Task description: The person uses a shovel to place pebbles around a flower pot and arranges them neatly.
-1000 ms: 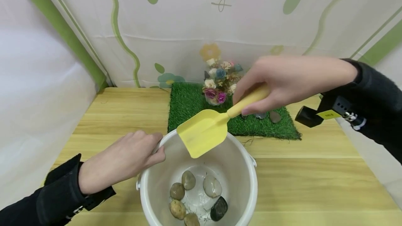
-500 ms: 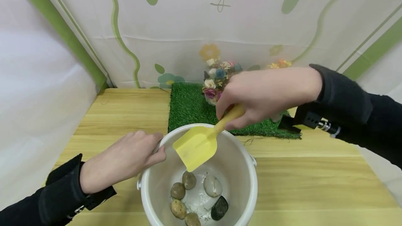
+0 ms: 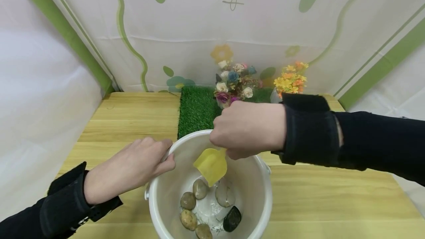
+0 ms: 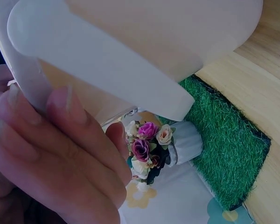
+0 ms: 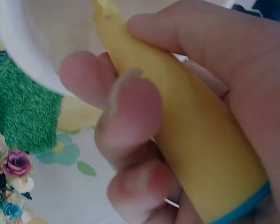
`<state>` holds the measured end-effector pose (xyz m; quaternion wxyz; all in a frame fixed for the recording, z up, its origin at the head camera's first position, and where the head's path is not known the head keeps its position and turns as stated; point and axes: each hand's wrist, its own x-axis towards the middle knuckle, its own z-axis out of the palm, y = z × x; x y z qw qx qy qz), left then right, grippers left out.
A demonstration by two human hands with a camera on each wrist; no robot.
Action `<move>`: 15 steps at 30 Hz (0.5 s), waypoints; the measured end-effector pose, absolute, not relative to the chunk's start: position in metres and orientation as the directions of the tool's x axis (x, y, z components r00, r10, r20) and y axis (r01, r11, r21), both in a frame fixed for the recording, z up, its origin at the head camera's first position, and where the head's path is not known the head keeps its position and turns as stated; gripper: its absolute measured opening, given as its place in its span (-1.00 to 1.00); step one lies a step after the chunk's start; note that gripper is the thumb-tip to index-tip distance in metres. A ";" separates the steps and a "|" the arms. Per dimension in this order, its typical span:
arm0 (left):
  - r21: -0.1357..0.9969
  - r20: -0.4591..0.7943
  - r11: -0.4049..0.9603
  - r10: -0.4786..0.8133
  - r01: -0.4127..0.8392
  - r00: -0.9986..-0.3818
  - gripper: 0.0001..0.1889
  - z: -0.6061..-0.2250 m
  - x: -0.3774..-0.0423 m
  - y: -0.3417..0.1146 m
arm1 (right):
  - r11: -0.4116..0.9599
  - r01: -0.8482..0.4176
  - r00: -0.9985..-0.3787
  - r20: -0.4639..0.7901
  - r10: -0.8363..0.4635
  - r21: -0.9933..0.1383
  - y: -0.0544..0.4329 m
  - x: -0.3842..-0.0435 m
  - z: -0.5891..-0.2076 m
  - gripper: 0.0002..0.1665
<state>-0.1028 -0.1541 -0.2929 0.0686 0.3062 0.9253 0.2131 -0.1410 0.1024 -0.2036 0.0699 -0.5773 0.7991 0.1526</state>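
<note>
A white bucket (image 3: 262, 194) stands on the wooden table at the front, with several smooth stones (image 3: 188, 220) on its bottom, one of them black (image 3: 232, 218). My left hand (image 3: 142, 163) grips the bucket's rim at its left side; in the left wrist view its fingers (image 4: 70, 112) are curled over the edge. My right hand (image 3: 247, 128) holds a yellow toy shovel (image 3: 211, 167) over the bucket's far rim. The blade points down inside the bucket, above the stones. Fingers and thumb wrap the thick yellow handle (image 5: 186, 126) in the right wrist view.
Behind the bucket lies a green turf mat (image 3: 196, 111), partly hidden by my right arm. On it stands a pot of mixed artificial flowers (image 3: 229, 84), with yellow-orange flowers (image 3: 290, 78) farther right. A printed curtain (image 3: 186, 21) hangs behind the wooden table (image 3: 318, 194).
My right hand has moved left and down, turning over so its back faces up. The shovel blade has dipped lower into the bucket. My left hand has stayed on the rim.
</note>
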 end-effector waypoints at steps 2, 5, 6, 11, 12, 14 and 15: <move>0.432 0.007 0.722 0.596 0.540 -0.803 -0.79 -0.293 -0.103 -0.154 | 0.291 -0.936 -0.342 -0.305 -0.889 0.200 0.096 -0.137 -0.209 -0.69; 0.433 0.006 0.722 0.596 0.539 -0.803 -0.79 -0.293 -0.102 -0.154 | 0.274 -0.925 -0.351 -0.315 -0.882 0.264 0.090 -0.130 -0.218 -0.67; 0.434 0.006 0.722 0.596 0.539 -0.803 -0.79 -0.293 -0.102 -0.154 | 0.263 -0.923 -0.348 -0.313 -0.884 0.283 0.088 -0.128 -0.221 -0.66; 0.445 0.003 0.717 0.598 0.536 -0.802 -0.79 -0.293 -0.103 -0.153 | 0.193 -0.911 -0.305 -0.279 -0.910 0.366 0.085 -0.123 -0.235 -0.65; 0.445 0.003 0.717 0.597 0.536 -0.802 -0.79 -0.292 -0.103 -0.153 | 0.187 -0.906 -0.304 -0.277 -0.912 0.379 0.084 -0.122 -0.238 -0.65; 0.444 0.007 0.716 0.598 0.538 -0.802 -0.79 -0.293 -0.103 -0.152 | 0.184 -0.899 -0.312 -0.286 -0.906 0.397 0.082 -0.120 -0.241 -0.68; 0.445 0.007 0.716 0.598 0.538 -0.802 -0.78 -0.293 -0.103 -0.152 | 0.184 -0.896 -0.318 -0.296 -0.901 0.404 0.082 -0.119 -0.243 -0.69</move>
